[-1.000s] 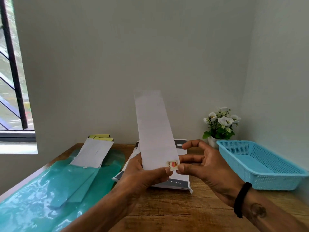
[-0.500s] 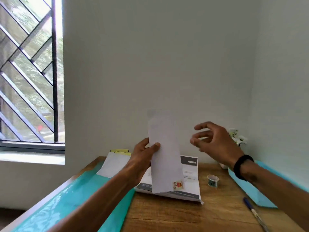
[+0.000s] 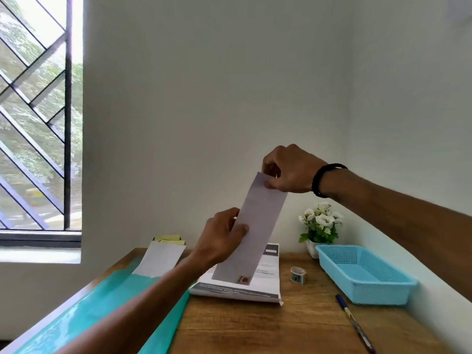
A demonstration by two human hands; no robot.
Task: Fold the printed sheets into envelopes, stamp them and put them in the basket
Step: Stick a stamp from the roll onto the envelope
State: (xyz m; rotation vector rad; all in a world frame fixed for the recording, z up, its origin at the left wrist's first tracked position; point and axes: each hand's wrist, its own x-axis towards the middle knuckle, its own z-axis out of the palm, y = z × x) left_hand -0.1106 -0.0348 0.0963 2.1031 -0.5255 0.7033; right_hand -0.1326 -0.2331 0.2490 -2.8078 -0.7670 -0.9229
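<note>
Nearest you: bare wooden desk (image 3: 293,328), teal plastic sheet (image 3: 102,307) draped over its left side, blue pen (image 3: 355,324) lying at the right. Your left hand (image 3: 219,241) grips the long white envelope (image 3: 255,226) by its left edge near the middle, thumb on the front face, fingers wrapped behind. Envelope is in the air above the desk, nearly upright, top tilted right. Small stamp (image 3: 244,279) sits at its lower right corner; print is too blurred to read. Your right hand (image 3: 291,169), black band on the wrist, pinches the top edge of the envelope between thumb and fingertips, other fingers curled in. Behind the envelope, the stack of printed sheets (image 3: 265,282) lies flat on the desk. Small tape roll (image 3: 298,274) just right of the stack. Blue basket (image 3: 362,274) against the right wall. Far left, more envelopes (image 3: 161,259) on the teal sheet. Flower pot (image 3: 319,226) in the back corner.
</note>
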